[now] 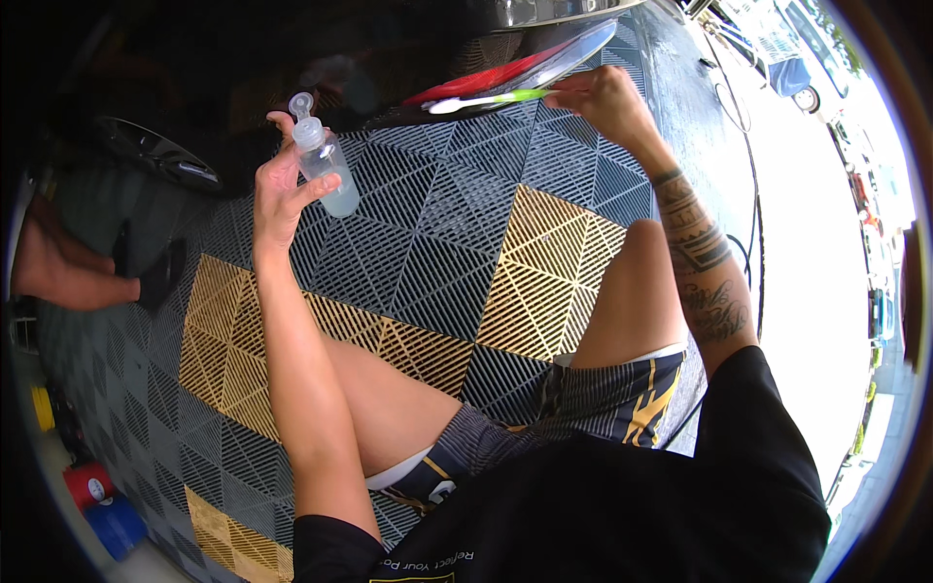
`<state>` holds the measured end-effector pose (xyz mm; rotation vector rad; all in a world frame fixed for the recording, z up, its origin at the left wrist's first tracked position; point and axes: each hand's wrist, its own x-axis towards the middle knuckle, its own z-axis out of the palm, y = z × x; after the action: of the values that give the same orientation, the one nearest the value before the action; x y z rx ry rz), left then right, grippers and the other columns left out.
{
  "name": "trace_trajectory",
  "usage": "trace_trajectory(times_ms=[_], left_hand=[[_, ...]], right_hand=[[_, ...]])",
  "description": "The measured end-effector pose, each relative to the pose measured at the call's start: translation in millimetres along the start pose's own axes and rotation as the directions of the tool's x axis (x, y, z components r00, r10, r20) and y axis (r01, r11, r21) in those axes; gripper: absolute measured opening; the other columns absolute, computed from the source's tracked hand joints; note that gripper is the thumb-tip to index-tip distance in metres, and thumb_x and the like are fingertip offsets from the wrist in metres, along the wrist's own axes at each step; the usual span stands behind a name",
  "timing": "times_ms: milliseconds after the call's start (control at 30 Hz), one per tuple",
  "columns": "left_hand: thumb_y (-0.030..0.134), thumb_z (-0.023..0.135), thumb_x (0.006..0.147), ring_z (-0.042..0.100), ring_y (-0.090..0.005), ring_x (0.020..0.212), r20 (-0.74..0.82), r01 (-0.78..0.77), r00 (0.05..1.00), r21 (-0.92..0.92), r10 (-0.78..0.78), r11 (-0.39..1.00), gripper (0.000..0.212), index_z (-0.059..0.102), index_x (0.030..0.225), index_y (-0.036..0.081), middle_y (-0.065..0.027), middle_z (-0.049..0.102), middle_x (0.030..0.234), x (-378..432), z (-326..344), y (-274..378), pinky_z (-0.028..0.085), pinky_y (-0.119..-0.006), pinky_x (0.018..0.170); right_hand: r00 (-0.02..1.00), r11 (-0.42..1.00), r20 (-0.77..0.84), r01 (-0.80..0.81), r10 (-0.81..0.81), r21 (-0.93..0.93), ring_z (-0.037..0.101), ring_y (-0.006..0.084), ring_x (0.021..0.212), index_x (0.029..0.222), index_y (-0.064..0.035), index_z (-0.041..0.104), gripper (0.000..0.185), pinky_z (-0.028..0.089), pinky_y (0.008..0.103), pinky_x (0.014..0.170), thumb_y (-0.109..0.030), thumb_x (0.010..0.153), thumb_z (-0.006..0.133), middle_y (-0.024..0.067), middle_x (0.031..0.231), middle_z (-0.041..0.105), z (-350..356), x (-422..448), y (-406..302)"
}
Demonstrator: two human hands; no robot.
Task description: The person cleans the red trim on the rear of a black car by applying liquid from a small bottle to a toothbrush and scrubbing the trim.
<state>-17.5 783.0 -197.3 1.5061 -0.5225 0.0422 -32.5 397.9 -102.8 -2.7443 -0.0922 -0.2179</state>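
Note:
My left hand grips a small clear plastic bottle of pale, cloudy liquid, tilted slightly. Its flip-top cap is raised. Between the fingers of my right hand is the green handle end of a toothbrush, its white head pointing left. Just beyond the brush, the red and clear tail light of a glossy black car curves across the view. Whether the brush touches the car cannot be told.
Slatted grey and yellow floor tiles lie below. Another person's legs stand at left near the car's wheel. Red and blue buckets sit lower left. A dark hose runs along the bright pavement at right.

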Motion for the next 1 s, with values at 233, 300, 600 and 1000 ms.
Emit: trace_trajectory(times_ms=[233,300,600,1000], left_hand=[[0.021,0.078,0.068,0.044,-0.0134,0.116,0.007,-0.029,1.000,0.066,0.028,0.997,0.054,0.062,0.112,-0.006,-0.0040,0.049,0.118,3,2,-4,0.027,-0.033,0.107],[0.020,0.078,0.069,0.045,-0.0185,0.120,0.023,-0.029,0.999,0.089,0.027,0.996,0.058,0.058,0.117,-0.006,-0.0069,0.050,0.122,2,-6,-7,0.027,-0.036,0.108],[0.018,0.078,0.069,0.048,-0.0224,0.121,0.011,-0.020,1.000,0.102,0.019,0.995,0.066,0.054,0.125,-0.005,-0.0116,0.052,0.126,2,-7,-10,0.030,-0.037,0.108],[0.018,0.078,0.069,0.046,-0.0243,0.123,0.036,-0.021,0.999,0.075,0.018,0.997,0.066,0.054,0.126,-0.005,-0.0139,0.050,0.131,1,-14,-13,0.027,-0.038,0.110]], right_hand=[[0.986,0.995,-0.137,0.083,-0.091,-0.063,0.067,0.0217,0.063,0.091,-0.0117,0.076,0.024,0.053,0.0321,0.066,-0.030,0.076,0.076,0.0101,0.076,0.071,-13,-13,3],[0.979,0.993,-0.167,0.118,-0.121,-0.025,0.068,0.0204,0.064,0.091,-0.0123,0.076,0.023,0.053,0.0309,0.066,-0.030,0.076,0.075,0.0082,0.076,0.071,-12,-13,-2],[0.986,0.995,-0.140,0.098,-0.096,0.008,0.065,0.0195,0.058,0.091,-0.0090,0.075,0.023,0.052,0.0313,0.061,-0.026,0.075,0.076,0.0090,0.068,0.069,-5,-12,4],[0.995,0.989,-0.089,0.063,-0.052,0.132,0.062,0.0099,0.055,0.085,-0.0075,0.075,0.022,0.050,0.0254,0.057,-0.028,0.077,0.076,0.0054,0.065,0.068,-14,3,21]])
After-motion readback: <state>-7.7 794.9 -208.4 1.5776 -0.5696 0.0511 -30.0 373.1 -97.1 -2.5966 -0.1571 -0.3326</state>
